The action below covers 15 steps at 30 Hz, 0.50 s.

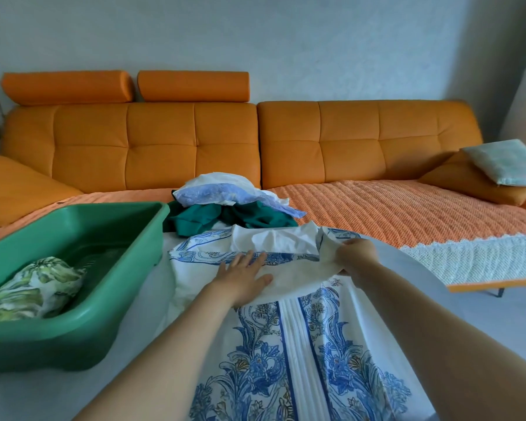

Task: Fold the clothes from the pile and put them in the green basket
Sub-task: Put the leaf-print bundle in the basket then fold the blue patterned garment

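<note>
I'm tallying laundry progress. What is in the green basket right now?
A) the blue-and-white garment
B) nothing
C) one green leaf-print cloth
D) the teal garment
C: one bundled green leaf-print cloth lies inside the green basket, while the teal garment sits in the pile and the blue-and-white garment is spread outside it.

Orange tufted sofa w/ two headrests along pale wall, orange quilted throw on seat, light cushion at right, soft daylight.
</note>
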{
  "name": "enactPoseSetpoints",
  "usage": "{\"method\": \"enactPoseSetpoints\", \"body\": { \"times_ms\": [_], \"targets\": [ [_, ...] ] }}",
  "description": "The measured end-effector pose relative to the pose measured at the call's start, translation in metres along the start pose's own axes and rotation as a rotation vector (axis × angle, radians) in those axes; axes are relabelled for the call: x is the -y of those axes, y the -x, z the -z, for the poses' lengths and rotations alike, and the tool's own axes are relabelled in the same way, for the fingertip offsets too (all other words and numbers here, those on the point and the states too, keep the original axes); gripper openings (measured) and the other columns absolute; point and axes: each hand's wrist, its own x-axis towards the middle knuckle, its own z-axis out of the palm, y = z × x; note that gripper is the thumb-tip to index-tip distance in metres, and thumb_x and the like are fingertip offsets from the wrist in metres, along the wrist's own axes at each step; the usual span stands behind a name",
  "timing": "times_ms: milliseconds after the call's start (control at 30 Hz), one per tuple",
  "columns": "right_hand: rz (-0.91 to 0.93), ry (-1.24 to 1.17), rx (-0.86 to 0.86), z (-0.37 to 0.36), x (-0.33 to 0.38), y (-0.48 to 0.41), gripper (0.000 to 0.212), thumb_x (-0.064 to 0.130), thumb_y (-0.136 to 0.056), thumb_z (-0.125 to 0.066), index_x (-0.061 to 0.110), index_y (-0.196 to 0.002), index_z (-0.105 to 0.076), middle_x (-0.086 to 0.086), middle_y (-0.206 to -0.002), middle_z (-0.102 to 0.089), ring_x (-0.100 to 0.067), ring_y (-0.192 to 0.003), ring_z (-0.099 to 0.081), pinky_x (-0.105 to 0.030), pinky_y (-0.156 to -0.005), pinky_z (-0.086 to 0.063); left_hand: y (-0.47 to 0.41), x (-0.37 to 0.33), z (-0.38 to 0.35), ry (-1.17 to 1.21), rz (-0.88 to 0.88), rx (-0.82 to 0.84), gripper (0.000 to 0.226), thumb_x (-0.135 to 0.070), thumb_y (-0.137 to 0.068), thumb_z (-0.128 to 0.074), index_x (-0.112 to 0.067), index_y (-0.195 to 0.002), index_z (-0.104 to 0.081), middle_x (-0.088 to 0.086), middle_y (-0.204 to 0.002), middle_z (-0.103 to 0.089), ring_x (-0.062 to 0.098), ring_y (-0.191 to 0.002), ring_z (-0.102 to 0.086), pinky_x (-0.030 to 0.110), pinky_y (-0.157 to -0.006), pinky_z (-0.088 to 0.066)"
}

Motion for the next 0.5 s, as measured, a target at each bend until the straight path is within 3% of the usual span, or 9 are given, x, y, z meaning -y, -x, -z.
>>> {"method": "enactPoseSetpoints", "body": {
  "times_ms": [67, 133, 167, 233, 333, 400, 500],
  "targets": [
    [-0.092, 0.076, -0.060, 0.005, -0.005, -0.010, 0.019, 0.003, -0.092, -0.046, -0.002, -0.096, -0.063, -0.016, -0.076, -0.061, -0.031, -0.063, -0.062, -0.049, -0.071, -0.062, -0.005, 0.001, -0.002, 0.020, 0.019, -0.010, 0.074, -0.070, -0.098, -0.021, -0.041, -0.156, 0.013, -0.005, -0.165, 0.017, 0.024, -0.153, 0.014, 0.056, -0.121, 0.003],
    [-0.107, 0.328, -0.068, 0.007, -0.017, -0.015, 0.044, 0.012, -0.091, -0.047, -0.004, -0.132, -0.046, -0.016, -0.093, -0.065, -0.029, -0.076, -0.064, -0.040, -0.063, -0.058, -0.008, 0.004, -0.008, 0.009, 0.048, 0.044, 0.079, -0.077, -0.093, -0.023, -0.043, -0.155, 0.012, -0.005, -0.165, 0.019, 0.026, -0.152, 0.017, 0.060, -0.120, 0.005],
    [-0.083, 0.421, -0.058, 0.007, -0.021, -0.013, 0.051, 0.017, -0.090, -0.048, -0.001, -0.137, -0.037, -0.014, -0.099, -0.064, -0.028, -0.085, -0.065, -0.039, -0.064, -0.056, -0.009, 0.007, -0.012, -0.016, 0.058, 0.067, 0.081, -0.078, -0.092, -0.024, -0.044, -0.156, 0.010, -0.004, -0.165, 0.019, 0.027, -0.151, 0.019, 0.062, -0.119, 0.006],
    [-0.006, 0.529, -0.039, 0.007, -0.022, -0.010, 0.050, 0.028, -0.086, -0.049, 0.006, -0.130, -0.039, -0.009, -0.094, -0.061, -0.026, -0.090, -0.064, -0.039, -0.072, -0.056, -0.012, 0.010, -0.016, -0.050, 0.063, 0.073, 0.083, -0.082, -0.089, -0.026, -0.046, -0.156, 0.007, -0.003, -0.165, 0.020, 0.028, -0.151, 0.022, 0.064, -0.117, 0.009],
    [0.071, 0.691, -0.044, 0.001, -0.017, -0.007, 0.040, 0.047, -0.082, -0.049, 0.013, -0.102, -0.057, -0.001, -0.083, -0.064, -0.020, -0.076, -0.062, -0.032, -0.070, -0.053, -0.016, 0.012, -0.017, -0.052, 0.052, 0.063, 0.088, -0.087, -0.083, -0.029, -0.049, -0.154, 0.007, -0.004, -0.165, 0.019, 0.028, -0.150, 0.023, 0.066, -0.116, 0.010],
    [0.114, 0.762, -0.044, -0.004, -0.018, -0.007, 0.032, 0.040, -0.092, -0.045, 0.013, -0.096, -0.062, -0.003, -0.083, -0.064, -0.021, -0.075, -0.061, -0.032, -0.072, -0.054, -0.016, 0.014, -0.018, -0.073, 0.057, 0.059, 0.091, -0.090, -0.080, -0.027, -0.050, -0.154, 0.008, -0.005, -0.164, 0.020, 0.029, -0.150, 0.022, 0.067, -0.115, 0.010],
    [0.137, 0.622, -0.030, -0.007, -0.017, -0.016, 0.037, 0.019, -0.104, -0.031, 0.000, -0.117, -0.060, -0.016, -0.107, -0.064, -0.034, -0.098, -0.063, -0.037, -0.084, -0.054, -0.013, 0.024, -0.019, -0.091, 0.074, 0.053, 0.092, -0.093, -0.077, -0.025, -0.053, -0.153, 0.008, -0.006, -0.164, 0.021, 0.029, -0.151, 0.022, 0.068, -0.115, 0.009]
  ]
}}
